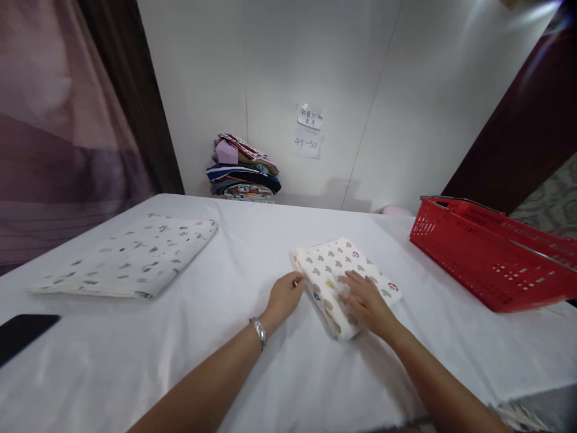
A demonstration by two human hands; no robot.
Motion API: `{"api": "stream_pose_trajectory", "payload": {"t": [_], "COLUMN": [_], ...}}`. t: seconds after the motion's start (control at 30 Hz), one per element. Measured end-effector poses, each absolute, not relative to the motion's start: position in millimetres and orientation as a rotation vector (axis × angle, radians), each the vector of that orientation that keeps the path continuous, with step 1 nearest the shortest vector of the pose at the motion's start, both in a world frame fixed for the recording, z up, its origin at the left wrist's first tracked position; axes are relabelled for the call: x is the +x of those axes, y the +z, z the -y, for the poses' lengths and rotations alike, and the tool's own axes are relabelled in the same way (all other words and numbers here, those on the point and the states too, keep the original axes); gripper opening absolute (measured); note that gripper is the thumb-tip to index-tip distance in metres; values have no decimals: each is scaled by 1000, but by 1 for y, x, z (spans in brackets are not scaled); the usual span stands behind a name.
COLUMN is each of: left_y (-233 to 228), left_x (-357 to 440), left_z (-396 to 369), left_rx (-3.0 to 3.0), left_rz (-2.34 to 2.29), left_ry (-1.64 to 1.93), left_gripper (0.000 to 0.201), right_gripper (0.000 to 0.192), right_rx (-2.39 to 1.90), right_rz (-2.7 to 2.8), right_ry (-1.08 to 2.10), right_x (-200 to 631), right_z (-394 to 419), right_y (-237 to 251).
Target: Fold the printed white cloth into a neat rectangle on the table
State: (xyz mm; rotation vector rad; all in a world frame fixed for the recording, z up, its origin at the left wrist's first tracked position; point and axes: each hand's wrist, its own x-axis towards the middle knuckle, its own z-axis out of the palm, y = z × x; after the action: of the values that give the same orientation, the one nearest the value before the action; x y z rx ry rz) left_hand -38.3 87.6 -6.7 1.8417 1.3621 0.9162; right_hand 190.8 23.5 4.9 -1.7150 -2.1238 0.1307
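While the right hand [370, 305] lies with fingers loosely spread on a folded white patterned cloth [331, 260], the left hand [285, 296] curls its fingers at the near-left edge; whether they pinch it, I cannot tell. Around them stretches a white-covered table [252, 246], with a larger patterned fabric [139, 255] left and a red basket [478, 255] right.

On my feed: pale wall [288, 66], thin vertical seams, two handwritten paper notes [308, 144] stuck near the middle, lower one reads 45-50. Pinkish-mauve curtain [58, 120] far left, dark brown strip [133, 90] beside it. I get a dark maroon panel [518, 114] on the right, patterned grey surface [554, 195] below. White-covered table [243, 240] fills the foreground. Bright glare [538, 11] top right.
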Motion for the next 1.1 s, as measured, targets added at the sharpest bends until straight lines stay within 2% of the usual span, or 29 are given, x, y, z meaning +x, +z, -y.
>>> {"api": "stream_pose_trajectory", "payload": {"t": [0.17,0.4,0.7,1.1], "left_y": [9,11,14,0], "left_x": [-19,19,26,29], "left_z": [-141,-183,-204,-212], "left_rx": [2090,2408,2400,2226], "left_rz": [-1452,-1671,-1655,-1717], "left_ry": [1050,596,442,485], "left_gripper": [20,24,16,14], "right_gripper": [54,52,40,53], "right_rx": [-1666,-1641,-1497,-1342], "right_rz": [2373,2339,2238,2434], "right_ry": [187,123,91,227], "right_x": [160,159,157,164], "right_z": [-29,-24,-20,-19], "right_y": [-6,-12,-7,-3]}}
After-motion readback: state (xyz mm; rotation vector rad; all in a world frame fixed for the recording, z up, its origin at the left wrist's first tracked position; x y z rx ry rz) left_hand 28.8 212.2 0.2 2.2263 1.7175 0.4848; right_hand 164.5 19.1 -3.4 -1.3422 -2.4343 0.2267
